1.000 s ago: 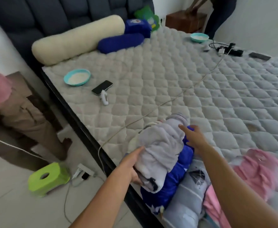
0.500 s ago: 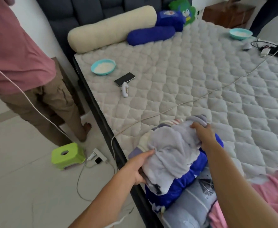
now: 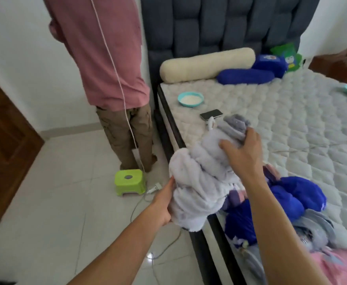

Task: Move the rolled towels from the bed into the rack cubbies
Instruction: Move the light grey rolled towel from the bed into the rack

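Above the bed's edge, both hands' grip closes around the lavender towel (image 3: 201, 177).

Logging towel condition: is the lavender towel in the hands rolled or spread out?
Rolled. The lavender towel is a thick bundle, left hand at its lower end, right hand near the top.

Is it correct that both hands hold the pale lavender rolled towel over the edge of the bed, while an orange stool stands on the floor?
Not quite: the stool is lime green, not orange, as the head view shows. The rest holds: the left hand and right hand hold the pale lavender rolled towel over the edge of the bed.
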